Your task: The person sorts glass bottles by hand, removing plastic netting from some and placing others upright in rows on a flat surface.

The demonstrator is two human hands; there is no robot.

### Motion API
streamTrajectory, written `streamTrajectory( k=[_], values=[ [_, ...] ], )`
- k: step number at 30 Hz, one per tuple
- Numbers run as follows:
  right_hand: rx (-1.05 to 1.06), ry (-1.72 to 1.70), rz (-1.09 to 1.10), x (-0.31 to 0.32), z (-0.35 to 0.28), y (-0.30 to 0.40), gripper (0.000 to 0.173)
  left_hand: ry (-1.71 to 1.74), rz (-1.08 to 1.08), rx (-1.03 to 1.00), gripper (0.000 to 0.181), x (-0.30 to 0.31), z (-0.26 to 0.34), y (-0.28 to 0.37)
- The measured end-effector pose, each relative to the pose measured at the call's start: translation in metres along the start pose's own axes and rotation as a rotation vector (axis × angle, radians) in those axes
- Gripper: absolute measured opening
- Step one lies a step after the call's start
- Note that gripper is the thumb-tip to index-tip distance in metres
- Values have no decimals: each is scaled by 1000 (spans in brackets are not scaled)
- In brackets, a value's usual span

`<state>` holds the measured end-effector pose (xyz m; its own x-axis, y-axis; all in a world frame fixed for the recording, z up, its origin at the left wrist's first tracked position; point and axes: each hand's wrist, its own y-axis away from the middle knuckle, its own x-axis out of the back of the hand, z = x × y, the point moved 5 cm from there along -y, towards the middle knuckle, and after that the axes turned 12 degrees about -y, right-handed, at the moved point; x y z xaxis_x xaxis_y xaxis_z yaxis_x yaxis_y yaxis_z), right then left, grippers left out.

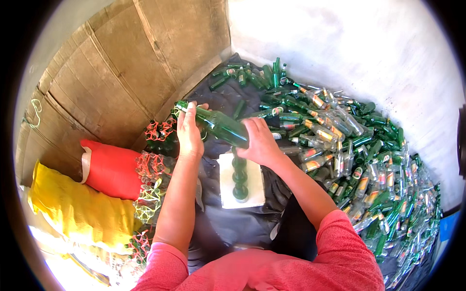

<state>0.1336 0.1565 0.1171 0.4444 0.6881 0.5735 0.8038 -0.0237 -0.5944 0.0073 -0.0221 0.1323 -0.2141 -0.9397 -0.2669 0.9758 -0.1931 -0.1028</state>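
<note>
A green glass bottle (224,125) is held aslant between my two hands, its mouth up to the left and its base down to the right. My left hand (190,132) is at the neck, thumb laid across it. My right hand (259,140) grips the body near the base. Below them a white board (226,182) lies on the dark sheet. On the board several green bottles (240,178) stand upright in a row towards me. The far end of that row is partly hidden by my right hand and the held bottle.
A large heap of loose green and clear bottles (349,152) covers the right side, many with labels. Bottle bundles tied with red string (160,130) and pale string (148,202) stand left. Red (113,169) and yellow sacks (80,207) lie beside the cardboard-covered wall (120,62).
</note>
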Motion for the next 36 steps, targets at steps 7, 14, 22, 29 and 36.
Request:
streamTrajectory(
  k=[7, 14, 22, 29, 36],
  values=[
    [-60, -15, 73, -26, 12, -4, 71, -264, -42, -156, 35, 11, 26, -4],
    [-149, -176, 173, -7, 50, 6, 55, -527, 126, -368, 29, 53, 34, -27],
    [-570, -259, 219, 27, 108, 39, 37, -1213, 150, -340, 49, 41, 0, -25],
    [-600, -280, 164, 29, 126, 58, 37, -1154, -82, -113, 66, 55, -69, -55],
    [-627, -195, 103, 25, 130, 60, 35, -1173, -249, 35, 48, 56, -126, -59]
  ],
)
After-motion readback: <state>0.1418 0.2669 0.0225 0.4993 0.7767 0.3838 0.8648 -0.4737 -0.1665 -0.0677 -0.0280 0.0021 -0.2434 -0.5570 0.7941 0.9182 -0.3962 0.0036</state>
